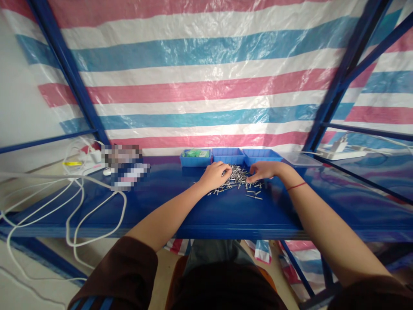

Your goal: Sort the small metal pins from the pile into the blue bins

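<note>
A loose pile of small metal rivet-like pieces (238, 175) lies on the blue table, with a few strays in front of it. My left hand (218, 175) rests at the pile's left side, fingers curled over the pieces; whether it grips any is hidden. On the right side, my right hand (263, 171) reaches in with thumb and fingers apart and bent down at the pieces; nothing shows held. Behind the pile stand three blue bins: the left bin (195, 162) has green material in it, beside the middle bin (228, 155) and the right bin (262, 156).
White cables (121, 211) loop over the table's left side near a power strip (87, 169). A clear plastic lid (301, 159) lies right of the bins, near another power strip (346, 151). Blue metal posts and a striped sheet (206, 90) stand behind.
</note>
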### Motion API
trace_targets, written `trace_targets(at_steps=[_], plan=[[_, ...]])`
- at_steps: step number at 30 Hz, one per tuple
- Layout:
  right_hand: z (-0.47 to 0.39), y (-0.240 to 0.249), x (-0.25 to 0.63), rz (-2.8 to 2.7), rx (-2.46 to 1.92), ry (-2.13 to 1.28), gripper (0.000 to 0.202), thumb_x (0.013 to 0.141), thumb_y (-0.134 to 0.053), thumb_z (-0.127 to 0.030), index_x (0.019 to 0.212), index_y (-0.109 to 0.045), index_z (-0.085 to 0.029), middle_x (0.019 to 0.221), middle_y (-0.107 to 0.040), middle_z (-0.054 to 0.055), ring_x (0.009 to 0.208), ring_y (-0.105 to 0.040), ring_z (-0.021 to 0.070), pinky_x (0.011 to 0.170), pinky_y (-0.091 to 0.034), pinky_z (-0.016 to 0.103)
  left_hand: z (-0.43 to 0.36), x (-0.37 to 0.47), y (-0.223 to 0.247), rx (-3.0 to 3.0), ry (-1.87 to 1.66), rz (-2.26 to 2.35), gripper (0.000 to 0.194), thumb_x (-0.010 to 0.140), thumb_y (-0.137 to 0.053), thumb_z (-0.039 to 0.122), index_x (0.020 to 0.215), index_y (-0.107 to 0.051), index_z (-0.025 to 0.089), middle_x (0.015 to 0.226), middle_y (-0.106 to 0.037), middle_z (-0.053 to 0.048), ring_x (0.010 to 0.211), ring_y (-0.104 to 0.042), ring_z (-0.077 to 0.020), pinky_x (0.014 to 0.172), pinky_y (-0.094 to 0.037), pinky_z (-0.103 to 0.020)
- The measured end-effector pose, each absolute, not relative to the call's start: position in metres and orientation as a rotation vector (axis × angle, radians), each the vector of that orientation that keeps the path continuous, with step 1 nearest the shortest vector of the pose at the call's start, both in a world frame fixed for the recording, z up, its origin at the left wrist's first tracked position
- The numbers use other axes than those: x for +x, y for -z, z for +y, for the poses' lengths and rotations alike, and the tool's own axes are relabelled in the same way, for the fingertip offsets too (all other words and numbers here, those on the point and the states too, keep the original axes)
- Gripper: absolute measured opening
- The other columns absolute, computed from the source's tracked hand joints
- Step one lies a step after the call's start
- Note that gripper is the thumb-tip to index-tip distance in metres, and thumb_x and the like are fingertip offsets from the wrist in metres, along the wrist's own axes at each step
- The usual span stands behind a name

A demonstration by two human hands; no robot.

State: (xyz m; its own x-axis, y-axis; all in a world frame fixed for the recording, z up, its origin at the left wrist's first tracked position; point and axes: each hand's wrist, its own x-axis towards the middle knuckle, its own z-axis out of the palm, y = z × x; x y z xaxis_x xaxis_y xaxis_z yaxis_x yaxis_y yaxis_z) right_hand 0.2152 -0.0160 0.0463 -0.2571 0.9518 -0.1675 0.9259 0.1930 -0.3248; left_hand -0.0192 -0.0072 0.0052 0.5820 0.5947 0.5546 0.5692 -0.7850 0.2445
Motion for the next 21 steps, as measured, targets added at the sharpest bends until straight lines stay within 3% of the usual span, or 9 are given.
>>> trace_targets(at_steps=[7, 15, 21], plan=[[-0.017, -0.041, 0.203, -2.254, -1.816, -0.836, 0.038, 0.059, -0.071, -0.052, 0.069, -0.062, -0.016, 0.064, -0.059, 0.003, 0.053, -0.053, 0.0131, 0.046, -0.045, 0.026, -0.01, -0.018, 0.0, 2.749, -0.745, 0.974, 0.043, 0.084, -0.045, 0.051, 0.113, -0.06, 0.024, 0.126, -0.055, -0.008, 0.118, -0.049, -0.0253, 0.1, -0.037, -0.043], [-0.017, -0.039, 0.202, -2.21, -1.717, -0.832, 0.027, 0.06, -0.071, -0.038, 0.072, -0.059, -0.018, 0.065, -0.058, 0.002, 0.053, -0.053, 0.0135, 0.048, -0.046, 0.028, -0.007, -0.019, -0.001, 2.767, -0.698, 0.946, 0.036, 0.085, -0.047, 0.038, 0.115, -0.059, 0.023, 0.125, -0.055, -0.007, 0.114, -0.053, -0.0216, 0.099, -0.04, -0.034], [-0.012, -0.039, 0.205, -2.321, -1.675, -0.628, 0.023, 0.063, -0.067, -0.032, 0.077, -0.059, -0.016, 0.065, -0.061, 0.002, 0.058, -0.055, 0.0145, 0.053, -0.042, 0.026, -0.006, -0.02, -0.002, 2.741, -0.731, 0.993, 0.029, 0.085, -0.047, 0.03, 0.109, -0.062, 0.023, 0.116, -0.06, -0.006, 0.106, -0.057, -0.0199, 0.094, -0.043, -0.033]])
